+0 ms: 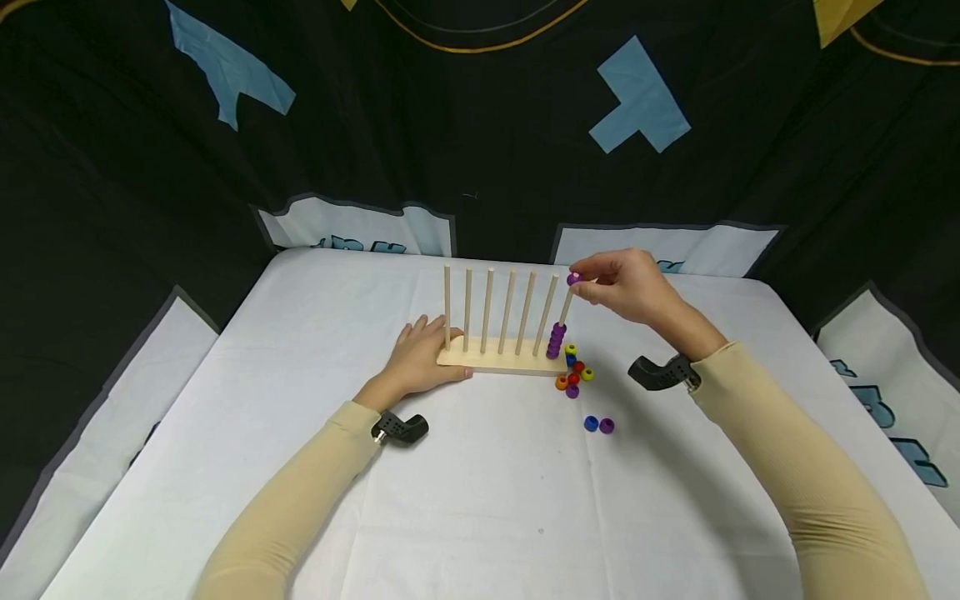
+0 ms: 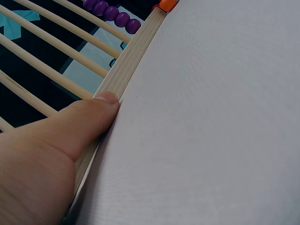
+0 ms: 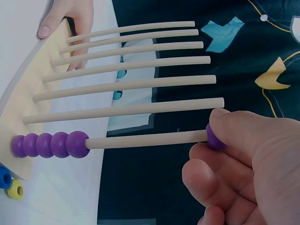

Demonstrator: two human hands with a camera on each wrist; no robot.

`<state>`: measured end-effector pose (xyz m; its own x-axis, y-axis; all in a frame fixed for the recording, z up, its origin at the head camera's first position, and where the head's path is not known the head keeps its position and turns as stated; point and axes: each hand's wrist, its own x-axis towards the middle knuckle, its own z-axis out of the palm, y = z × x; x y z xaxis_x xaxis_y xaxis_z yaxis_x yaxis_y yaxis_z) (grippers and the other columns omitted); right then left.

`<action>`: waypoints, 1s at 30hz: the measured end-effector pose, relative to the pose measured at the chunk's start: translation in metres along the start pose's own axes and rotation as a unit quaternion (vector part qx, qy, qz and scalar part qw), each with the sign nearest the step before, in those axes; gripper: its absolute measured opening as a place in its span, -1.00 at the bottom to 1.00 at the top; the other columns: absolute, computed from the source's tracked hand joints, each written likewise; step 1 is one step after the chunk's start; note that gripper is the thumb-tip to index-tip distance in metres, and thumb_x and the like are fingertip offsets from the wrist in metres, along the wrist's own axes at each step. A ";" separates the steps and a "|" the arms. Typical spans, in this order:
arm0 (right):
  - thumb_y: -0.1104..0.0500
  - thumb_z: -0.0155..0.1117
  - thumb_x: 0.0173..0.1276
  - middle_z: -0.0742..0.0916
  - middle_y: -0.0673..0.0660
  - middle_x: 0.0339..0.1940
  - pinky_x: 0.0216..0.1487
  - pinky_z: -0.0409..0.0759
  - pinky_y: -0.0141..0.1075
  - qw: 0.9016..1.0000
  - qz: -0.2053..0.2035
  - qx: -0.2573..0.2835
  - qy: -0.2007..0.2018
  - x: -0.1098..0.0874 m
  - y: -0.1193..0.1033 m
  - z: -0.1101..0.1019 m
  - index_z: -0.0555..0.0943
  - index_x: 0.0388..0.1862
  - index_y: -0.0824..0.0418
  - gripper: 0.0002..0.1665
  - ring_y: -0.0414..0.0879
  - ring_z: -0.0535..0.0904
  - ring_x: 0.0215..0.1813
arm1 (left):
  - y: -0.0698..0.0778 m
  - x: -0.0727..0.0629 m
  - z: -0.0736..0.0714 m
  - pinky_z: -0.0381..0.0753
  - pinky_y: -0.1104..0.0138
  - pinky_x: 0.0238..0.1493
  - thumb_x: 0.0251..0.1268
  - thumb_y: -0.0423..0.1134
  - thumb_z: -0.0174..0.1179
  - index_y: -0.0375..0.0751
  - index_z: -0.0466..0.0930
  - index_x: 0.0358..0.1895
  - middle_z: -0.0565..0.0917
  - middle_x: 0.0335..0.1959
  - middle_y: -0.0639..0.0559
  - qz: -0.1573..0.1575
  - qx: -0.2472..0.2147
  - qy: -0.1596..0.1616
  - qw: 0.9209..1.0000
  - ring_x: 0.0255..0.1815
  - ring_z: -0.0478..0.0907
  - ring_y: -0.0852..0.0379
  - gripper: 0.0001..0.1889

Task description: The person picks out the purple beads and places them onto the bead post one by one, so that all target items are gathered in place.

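A wooden peg rack (image 1: 502,358) with a row of several upright pegs stands on the table. My left hand (image 1: 422,354) holds the left end of its base, the thumb (image 2: 101,110) along the front edge and the fingers behind. At the rightmost peg, my right hand (image 1: 630,287) pinches a purple bead (image 3: 215,137) between thumb and fingers. That bead sits at the peg's top end, with the tip inside or against its hole. Lower on the same peg, several purple beads (image 3: 51,144) are stacked down to the base. The other pegs carry no beads.
Loose beads lie in a cluster by the base's right end, among them a yellow bead (image 1: 587,375), an orange bead (image 1: 561,382) and red ones. Nearer the front are a blue bead (image 1: 591,423) and a purple one (image 1: 607,426). Dark curtains surround the white table (image 1: 465,500).
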<state>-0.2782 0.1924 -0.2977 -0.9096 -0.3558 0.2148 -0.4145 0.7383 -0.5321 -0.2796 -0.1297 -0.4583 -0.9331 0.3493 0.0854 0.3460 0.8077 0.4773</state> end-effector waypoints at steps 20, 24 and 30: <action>0.15 0.38 0.42 0.81 0.31 -0.01 -0.26 0.63 -0.46 1.000 -0.001 -0.010 -0.007 -0.006 0.006 0.003 0.72 0.11 0.31 -0.64 0.03 0.71 -0.22 | 0.002 -0.001 0.000 -0.18 -0.29 0.62 0.12 0.25 0.37 -0.11 0.46 0.44 0.23 0.60 -0.30 -0.002 -0.005 -0.003 1.000 0.66 -0.06 -0.44 -0.16; 0.15 0.38 0.41 0.81 0.30 -0.02 -0.29 0.61 -0.49 1.000 -0.004 -0.012 -0.004 -0.006 0.006 0.003 0.72 0.10 0.30 -0.65 0.03 0.70 -0.23 | 0.001 -0.001 -0.001 -0.17 -0.29 0.62 0.13 0.26 0.37 -0.11 0.46 0.44 0.23 0.60 -0.31 0.000 -0.003 -0.001 1.000 0.66 -0.05 -0.45 -0.16; 0.16 0.39 0.41 0.81 0.31 -0.02 -0.28 0.62 -0.47 1.000 -0.001 -0.014 -0.007 -0.006 0.006 0.003 0.72 0.11 0.32 -0.63 0.04 0.67 -0.22 | 0.000 -0.001 -0.001 -0.17 -0.30 0.61 0.14 0.26 0.36 -0.11 0.46 0.43 0.23 0.60 -0.31 0.000 -0.001 0.000 1.000 0.65 -0.05 -0.45 -0.16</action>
<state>-0.2751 0.1969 -0.3049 -0.9079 -0.3662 0.2042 -0.4180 0.7525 -0.5089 -0.2785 -0.1303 -0.4572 -0.9329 0.3497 0.0858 0.3465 0.8066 0.4789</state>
